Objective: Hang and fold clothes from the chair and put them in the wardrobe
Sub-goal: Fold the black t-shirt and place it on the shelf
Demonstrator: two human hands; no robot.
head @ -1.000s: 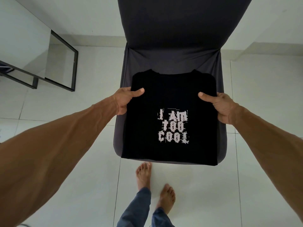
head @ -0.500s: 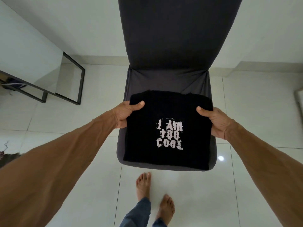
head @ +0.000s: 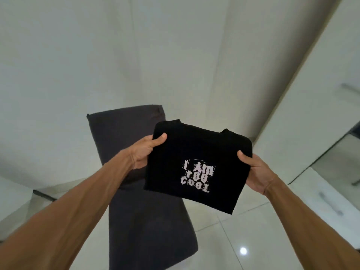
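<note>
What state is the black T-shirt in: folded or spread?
Folded: the black T-shirt is a compact rectangle gripped between left hand and right hand.

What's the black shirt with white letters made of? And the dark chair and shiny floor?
The folded black T-shirt with white print looks like soft matte cloth, maybe cotton: its free corner droops. The dark grey chair seems covered in matte fabric, creased at its top corner. The pale glossy floor looks like polished tile: thin joint lines, a mirrored light spot.
</note>
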